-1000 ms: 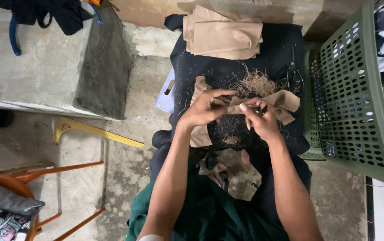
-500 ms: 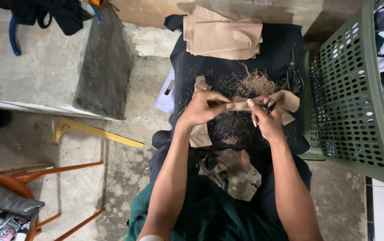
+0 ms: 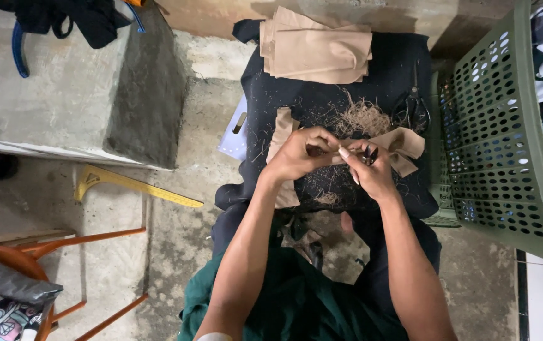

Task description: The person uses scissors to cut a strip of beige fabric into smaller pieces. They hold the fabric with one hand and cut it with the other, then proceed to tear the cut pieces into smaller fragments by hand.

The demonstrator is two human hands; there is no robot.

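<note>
While I am looking down, my left hand (image 3: 296, 156) is pinching the tan fabric strip (image 3: 404, 146) closed-fingered; my right hand (image 3: 369, 169) is gripping small snips (image 3: 370, 153). At three o'clock the green basket (image 3: 492, 145) is crowding close; at twelve, folded tan cloth (image 3: 319, 47) is lying.

A small home sewing workshop on a bare concrete floor (image 3: 176, 189). Stacked tan fabric (image 3: 315, 47), thread scraps (image 3: 363, 117), scissors (image 3: 416, 104), a yellow ruler (image 3: 135, 186) and a clothes basket (image 3: 499, 139) show it.

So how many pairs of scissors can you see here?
1 for certain: black scissors on the dark cloth beside the green basket. The right hand holds a small dark tool, too hidden to tell.
</note>
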